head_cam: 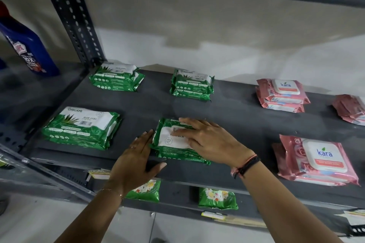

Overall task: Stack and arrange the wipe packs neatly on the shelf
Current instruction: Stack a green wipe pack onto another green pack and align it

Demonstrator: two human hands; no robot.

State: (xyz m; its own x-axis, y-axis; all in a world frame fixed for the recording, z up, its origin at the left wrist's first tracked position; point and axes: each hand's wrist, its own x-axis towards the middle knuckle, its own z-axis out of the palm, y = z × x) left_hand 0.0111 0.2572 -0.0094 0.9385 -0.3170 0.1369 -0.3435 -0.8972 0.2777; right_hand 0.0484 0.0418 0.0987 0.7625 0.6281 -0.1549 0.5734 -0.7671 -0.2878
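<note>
A small stack of green wipe packs lies at the front middle of the dark grey shelf, turned askew. My right hand rests flat on top of it, fingers spread. My left hand presses its fingertips against the stack's left edge, thumb on the shelf's front lip. Three other green stacks sit front left, back left and back middle. Pink wipe packs are stacked back right, front right and at the far right edge.
A blue bottle stands on the neighbouring shelf to the left, beyond the perforated upright post. The shelf below holds two green flowered packs. Another shelf board spans overhead.
</note>
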